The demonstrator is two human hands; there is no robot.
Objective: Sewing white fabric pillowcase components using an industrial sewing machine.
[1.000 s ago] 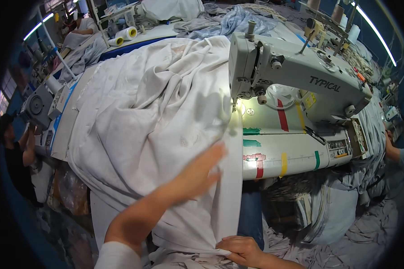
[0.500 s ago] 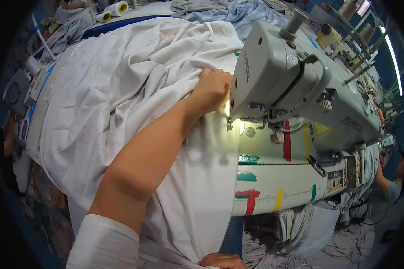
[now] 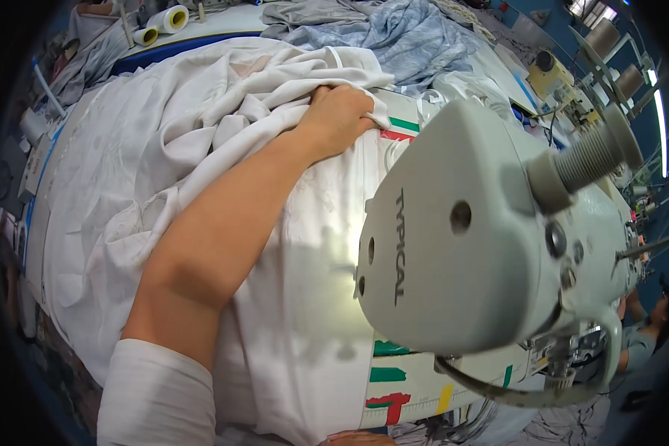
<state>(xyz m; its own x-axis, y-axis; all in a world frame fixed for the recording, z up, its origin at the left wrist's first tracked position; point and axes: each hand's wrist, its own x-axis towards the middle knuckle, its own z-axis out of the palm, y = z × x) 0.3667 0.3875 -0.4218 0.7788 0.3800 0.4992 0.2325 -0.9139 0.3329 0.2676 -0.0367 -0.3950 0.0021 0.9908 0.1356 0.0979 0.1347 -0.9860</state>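
Observation:
A wide white cloth is spread and bunched over the sewing table, its straight right edge running past the sewing machine. My left hand is closed on the cloth near its far right corner, beyond the machine head, fingers curled into the folds. At the lower edge of the picture only a strip of my right hand shows, against the near end of the cloth; its fingers are mostly hidden. The large machine head hides the needle and presser foot. Light from the machine falls on the cloth's right edge.
Coloured tape strips mark the machine bed. Grey-blue fabric is heaped at the back, with thread cones at the far left. Other machines stand at right, where a person sits. More fabric hangs below the table.
My left hand has moved farther away along the cloth's right edge, keeping its grip. The view has shifted, so the machine head looks larger and now covers the needle area.

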